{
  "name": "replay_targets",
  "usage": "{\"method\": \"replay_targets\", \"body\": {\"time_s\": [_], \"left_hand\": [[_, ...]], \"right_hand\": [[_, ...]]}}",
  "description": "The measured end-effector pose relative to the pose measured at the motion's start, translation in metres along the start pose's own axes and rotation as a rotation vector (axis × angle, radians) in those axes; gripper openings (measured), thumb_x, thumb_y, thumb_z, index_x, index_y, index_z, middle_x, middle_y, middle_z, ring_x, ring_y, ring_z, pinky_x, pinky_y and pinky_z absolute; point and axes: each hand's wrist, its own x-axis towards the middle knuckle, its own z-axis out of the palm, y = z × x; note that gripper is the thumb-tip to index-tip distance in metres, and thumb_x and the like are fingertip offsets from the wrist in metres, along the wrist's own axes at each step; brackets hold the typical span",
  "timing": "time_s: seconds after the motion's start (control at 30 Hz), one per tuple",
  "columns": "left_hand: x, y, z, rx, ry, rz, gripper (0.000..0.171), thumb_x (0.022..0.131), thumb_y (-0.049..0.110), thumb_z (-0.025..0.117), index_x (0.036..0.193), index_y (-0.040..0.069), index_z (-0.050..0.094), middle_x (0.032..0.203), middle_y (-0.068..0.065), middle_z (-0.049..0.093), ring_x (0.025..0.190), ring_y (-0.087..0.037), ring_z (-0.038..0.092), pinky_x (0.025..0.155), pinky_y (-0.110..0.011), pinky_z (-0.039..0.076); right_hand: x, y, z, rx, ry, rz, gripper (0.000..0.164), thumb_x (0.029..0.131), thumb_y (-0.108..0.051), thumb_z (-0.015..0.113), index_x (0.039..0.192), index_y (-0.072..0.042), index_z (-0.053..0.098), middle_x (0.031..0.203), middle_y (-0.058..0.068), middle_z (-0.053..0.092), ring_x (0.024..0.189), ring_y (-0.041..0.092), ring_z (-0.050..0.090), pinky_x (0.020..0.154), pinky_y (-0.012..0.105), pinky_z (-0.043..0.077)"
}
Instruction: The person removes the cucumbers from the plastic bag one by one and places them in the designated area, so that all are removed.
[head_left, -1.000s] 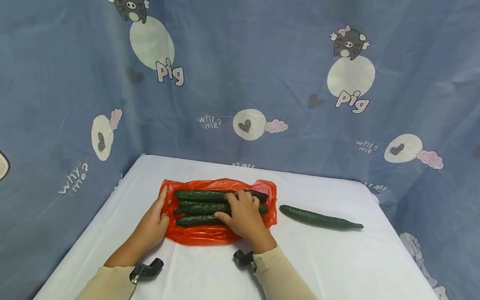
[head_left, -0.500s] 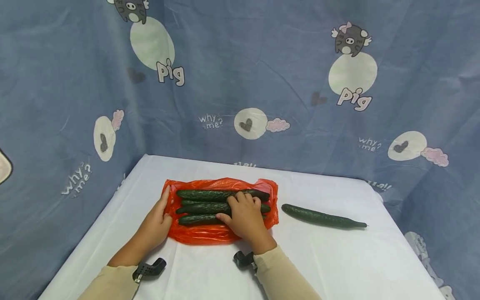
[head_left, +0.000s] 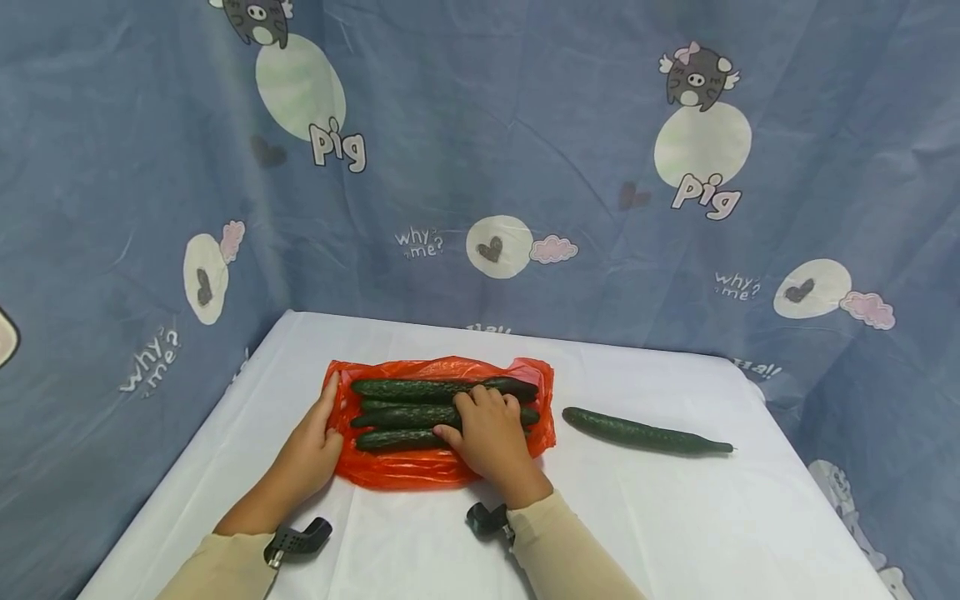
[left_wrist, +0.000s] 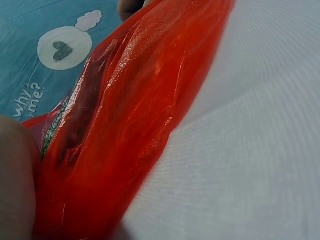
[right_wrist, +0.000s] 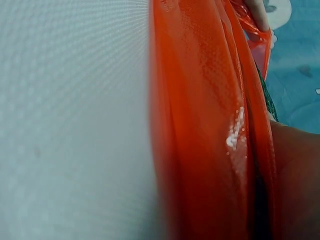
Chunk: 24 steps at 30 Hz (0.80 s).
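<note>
Several dark green cucumbers [head_left: 405, 416] lie side by side in a red plastic bag [head_left: 405, 477], which is spread around them like a shallow tray. My right hand [head_left: 491, 433] reaches over them from the front and grips the middle cucumber, its fingers curled over the far side and its thumb near the front cucumber [head_left: 393, 440]. At the bag's left end my left hand [head_left: 311, 442] rests against the plastic, fingers fairly straight. In the left wrist view the bag [left_wrist: 135, 110] fills the middle. The right wrist view shows left-hand fingers [right_wrist: 257, 14] at the bag's far edge.
One more cucumber [head_left: 645, 436] lies on the white tablecloth [head_left: 675, 525], right of the bag. A blue printed curtain [head_left: 420, 150] hangs behind and at both sides of the table. A black device sits on each wrist.
Both hands keep their places on the bag and the cucumbers. Only a slight shift of the whole head view shows.
</note>
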Motion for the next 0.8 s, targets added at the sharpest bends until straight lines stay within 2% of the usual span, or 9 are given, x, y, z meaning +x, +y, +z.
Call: {"method": "replay_targets", "body": {"time_s": [0.13,0.37,0.6,0.67,0.8], "left_hand": [[-0.0002,0.0005,-0.0012,0.0,-0.002,-0.008,0.094,0.096,-0.007,0.042,0.169,0.026,-0.005,0.175,-0.018,0.011,0.158,-0.046,0.018,0.122,-0.068,0.023],[0.0002,0.002,-0.0034,0.005,-0.004,-0.015,0.092,0.096,-0.006,0.042,0.169,0.025,-0.005,0.175,-0.019,0.011,0.158,-0.046,0.018,0.122,-0.068,0.023],[-0.0011,0.0002,-0.0009,0.01,-0.002,-0.025,0.092,0.096,-0.006,0.042,0.17,0.025,-0.004,0.174,-0.021,0.013,0.157,-0.046,0.021,0.122,-0.068,0.023],[-0.0016,-0.0004,-0.0004,0.011,-0.001,-0.024,0.092,0.096,-0.006,0.042,0.17,0.024,-0.003,0.174,-0.022,0.015,0.156,-0.046,0.026,0.122,-0.068,0.024],[-0.0002,-0.0006,0.0002,0.007,-0.003,-0.014,0.092,0.096,-0.006,0.043,0.17,0.024,-0.003,0.174,-0.02,0.015,0.156,-0.046,0.025,0.122,-0.067,0.024]], "right_hand": [[-0.0004,-0.0009,0.001,0.0,0.013,-0.001,0.056,0.095,-0.07,0.057,0.122,-0.022,0.066,0.112,0.001,0.06,0.104,0.023,0.054,0.093,0.048,0.041],[0.0013,-0.0012,0.0005,-0.012,0.034,-0.013,0.051,0.096,-0.069,0.055,0.113,-0.021,0.064,0.106,0.001,0.058,0.1,0.022,0.051,0.088,0.046,0.039],[-0.0012,0.0002,0.0007,-0.063,0.034,-0.048,0.047,0.097,-0.068,0.053,0.097,-0.02,0.054,0.097,0.001,0.052,0.091,0.021,0.047,0.079,0.041,0.032],[-0.0021,0.0007,-0.0009,-0.064,0.03,-0.053,0.048,0.097,-0.068,0.053,0.097,-0.02,0.053,0.095,0.0,0.051,0.09,0.021,0.046,0.077,0.041,0.03],[-0.0032,0.002,-0.0048,-0.055,0.039,-0.057,0.049,0.097,-0.068,0.052,0.1,-0.02,0.055,0.097,0.001,0.053,0.091,0.021,0.047,0.078,0.041,0.032]]}}
